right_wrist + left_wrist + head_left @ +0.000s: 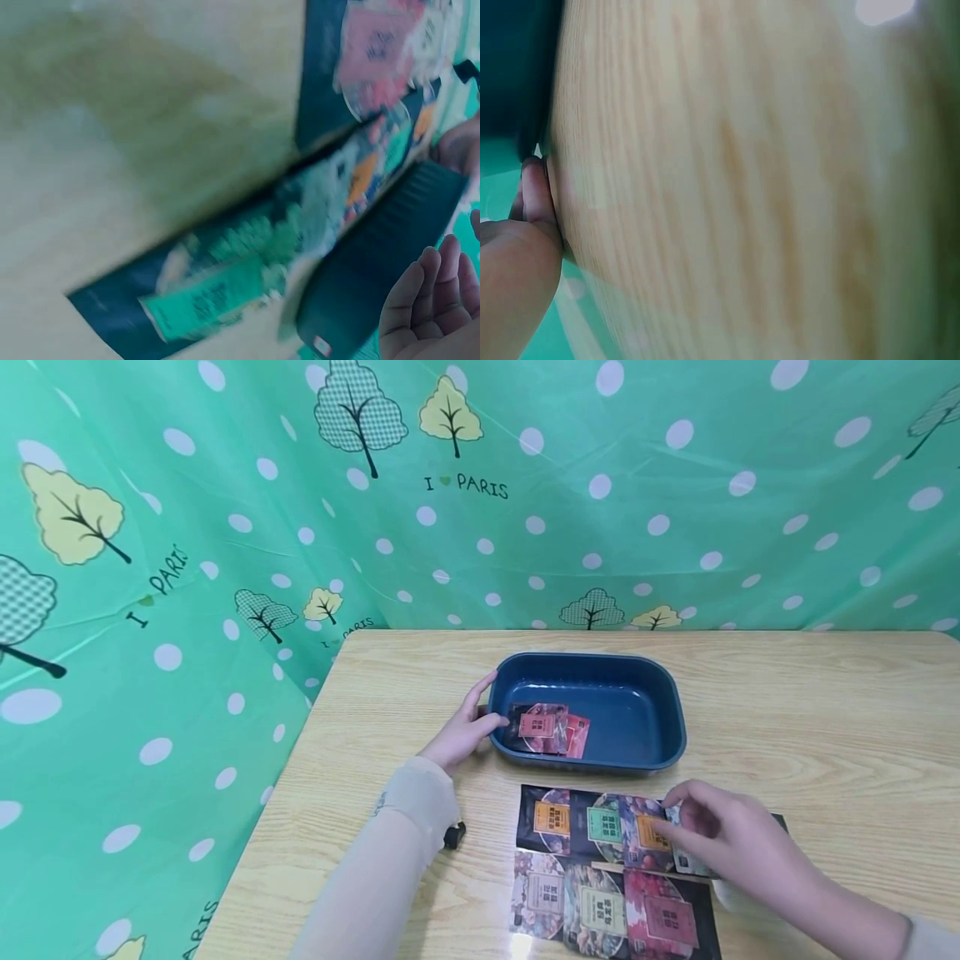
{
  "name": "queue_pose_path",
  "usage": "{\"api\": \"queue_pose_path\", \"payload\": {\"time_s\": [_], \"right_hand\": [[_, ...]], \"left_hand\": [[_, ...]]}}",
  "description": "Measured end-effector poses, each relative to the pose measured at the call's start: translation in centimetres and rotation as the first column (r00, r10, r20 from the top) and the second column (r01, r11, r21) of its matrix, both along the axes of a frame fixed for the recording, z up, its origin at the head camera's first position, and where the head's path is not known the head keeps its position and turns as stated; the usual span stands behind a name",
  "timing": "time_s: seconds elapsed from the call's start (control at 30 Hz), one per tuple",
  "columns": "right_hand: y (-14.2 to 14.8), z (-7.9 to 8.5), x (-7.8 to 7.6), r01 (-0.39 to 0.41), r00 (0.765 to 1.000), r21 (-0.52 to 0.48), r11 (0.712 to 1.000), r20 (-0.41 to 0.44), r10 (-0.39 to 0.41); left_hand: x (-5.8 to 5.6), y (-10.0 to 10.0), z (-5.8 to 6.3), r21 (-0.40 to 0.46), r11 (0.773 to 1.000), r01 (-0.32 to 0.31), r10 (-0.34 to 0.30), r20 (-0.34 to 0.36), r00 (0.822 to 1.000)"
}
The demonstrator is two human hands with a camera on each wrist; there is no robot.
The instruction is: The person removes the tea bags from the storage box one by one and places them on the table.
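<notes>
A dark blue basin [622, 714] stands near the back of the table, with red-labelled packets [538, 727] overlapping in its left end. My left hand [465, 731] holds the basin's left end, thumb over the rim and fingers along the outside; the left wrist view shows it at the edge. Flat printed packets [603, 824] lie in two rows in front of the basin. Over the right part of the back row hovers my right hand [720, 827], fingers loosely bent, nothing seen between them. It partly hides a pale packet [686, 852]. A green-labelled packet [210, 300] shows in the right wrist view.
In the front row lie a grey-labelled packet [543, 893], a cream-labelled packet [602, 912] and a red-labelled packet [670, 917]. A small black object [454, 836] sits beside the left sleeve. A green patterned curtain [525, 527] hangs behind and left of the wooden table [825, 710].
</notes>
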State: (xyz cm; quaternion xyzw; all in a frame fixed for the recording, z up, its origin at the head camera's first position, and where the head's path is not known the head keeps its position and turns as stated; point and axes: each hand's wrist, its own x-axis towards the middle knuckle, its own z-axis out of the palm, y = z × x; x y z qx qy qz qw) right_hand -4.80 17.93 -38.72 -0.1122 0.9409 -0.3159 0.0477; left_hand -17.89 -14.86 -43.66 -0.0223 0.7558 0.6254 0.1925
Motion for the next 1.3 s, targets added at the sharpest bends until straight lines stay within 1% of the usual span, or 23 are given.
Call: {"api": "queue_pose_path", "payload": {"time_s": [0.1, 0.27, 0.47, 0.67, 0.8, 1.0, 1.3], "right_hand": [[-0.1, 0.8, -0.9, -0.008, 0.999, -0.025, 1.0, -0.045, 0.007], [-0.4, 2.0, -2.2, -0.015, 0.998, -0.054, 0.998, -0.063, 0.012], [-0.9, 3.0, -3.2, -0.002, 0.999, -0.058, 0.998, -0.054, -0.001], [-1.8, 3.6, -4.4, -0.014, 0.998, -0.043, 0.999, -0.058, 0.011], [-2.5, 3.8, -5.3, -0.019, 0.999, -0.053, 0.998, -0.05, 0.017], [-3.4, 3.5, -6.6, -0.006, 1.0, -0.057, 0.998, -0.03, 0.005], [-4.7, 1.7, -8.1, 0.017, 1.0, -0.036, 0.999, -0.02, -0.018]], "left_hand": [[0.0, 0.0, 0.0, 0.002, 1.0, -0.002, 0.002, 0.002, 1.0], [0.0, 0.1, 0.0, 0.008, 1.0, -0.005, 0.005, 0.005, 1.0], [0.0, 0.0, 0.1, 0.006, 1.0, -0.005, 0.005, 0.014, 1.0], [0.0, 0.0, 0.2, -0.001, 1.0, -0.003, 0.003, 0.018, 1.0], [-0.1, 0.0, 0.1, 0.0, 1.0, -0.001, 0.001, 0.023, 1.0], [0.0, -0.1, 0.1, 0.007, 1.0, -0.006, 0.006, 0.037, 0.999], [-0.1, -0.1, 0.0, 0.017, 1.0, 0.003, -0.004, 0.033, 0.999]]}}
